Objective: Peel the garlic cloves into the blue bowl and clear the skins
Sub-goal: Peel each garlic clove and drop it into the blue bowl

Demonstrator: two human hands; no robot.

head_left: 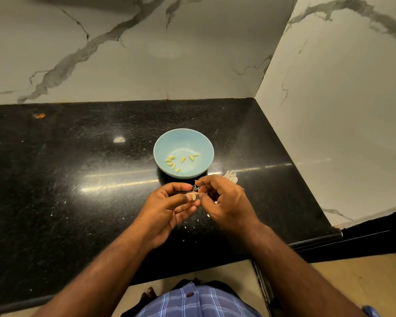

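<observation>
— Why hold the garlic clove [193,197] just near the blue bowl [183,153]?

— Your left hand [167,210] pinches it so it drops in quickly; your right hand [224,200] picks at its skin. Skins [231,176] collect right of the bowl, on the black counter [78,179], for clearing.

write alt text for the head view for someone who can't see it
Two bare hands peel a garlic clove over a black granite counter: the left hand holds it, the right hand picks at the skin. Beyond them a blue bowl holds several peeled cloves, with skin scraps alongside.
</observation>
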